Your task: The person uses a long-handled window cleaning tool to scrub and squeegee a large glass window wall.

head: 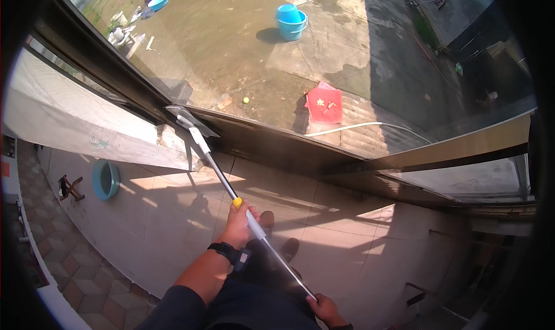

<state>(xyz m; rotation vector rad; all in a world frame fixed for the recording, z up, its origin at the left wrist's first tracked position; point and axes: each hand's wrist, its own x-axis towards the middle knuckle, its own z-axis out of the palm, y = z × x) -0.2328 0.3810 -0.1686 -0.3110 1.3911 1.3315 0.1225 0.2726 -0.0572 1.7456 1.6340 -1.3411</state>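
Note:
My left hand [238, 226] is wrapped around the white grip, just below a yellow collar [237, 202], of a long-handled window squeegee [221, 172]. My right hand [325, 310] holds the metal pole near its lower end. From my hands the pole slants up and to the left. Its flat squeegee head [193, 119] lies against the dark window frame [277, 141] at the lower left corner of the glass pane. Whether the blade touches the glass itself I cannot tell.
A whitish sill ledge [86, 113] juts out left of the squeegee head. On the tiled floor [173, 226] stand a blue-green basin [105, 179] and a small folding stool [70, 188]. Beyond the glass are blue buckets [291, 24], a red cloth [325, 104] and a pale hose [368, 125].

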